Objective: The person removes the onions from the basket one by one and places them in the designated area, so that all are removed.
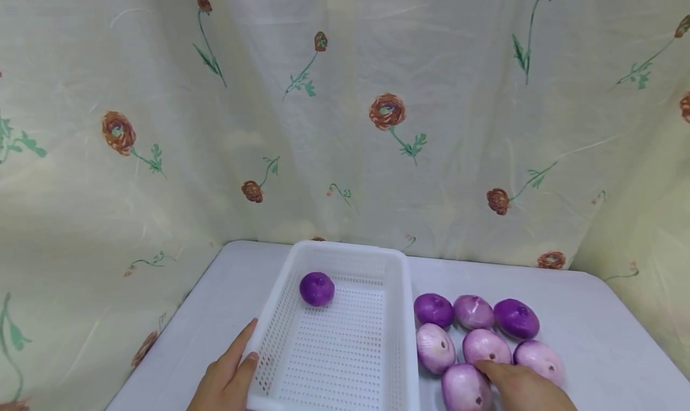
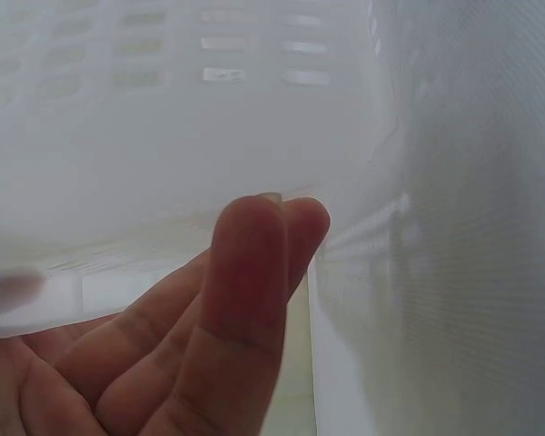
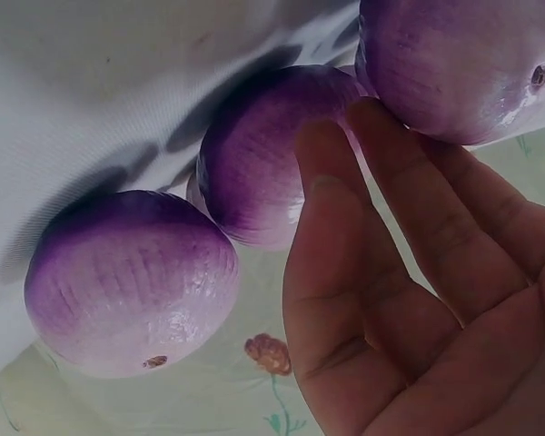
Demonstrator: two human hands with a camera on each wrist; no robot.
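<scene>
A white perforated plastic basket [image 1: 339, 339] stands in front of me with one purple onion [image 1: 317, 289] in its far left part. My left hand [image 1: 225, 372] touches the basket's left side, thumb and index finger at the outer rim. Its thumb [image 2: 241, 282] shows close to the white wall in the left wrist view. My right hand [image 1: 525, 387] reaches among the onions on the right, fingertips between a middle onion [image 1: 487, 346] and the nearest onion [image 1: 466, 388]. In the right wrist view, the thumb and fingers stand apart with nothing between them, fingertips right at an onion [image 3: 463, 68].
Several more purple onions lie grouped right of the basket, among them a dark onion [image 1: 516, 319] at the back and a pale onion [image 1: 539, 362] at the right. Everything stands on a white-covered table [image 1: 604, 333]. A flowered curtain [image 1: 345, 159] encloses its back and sides.
</scene>
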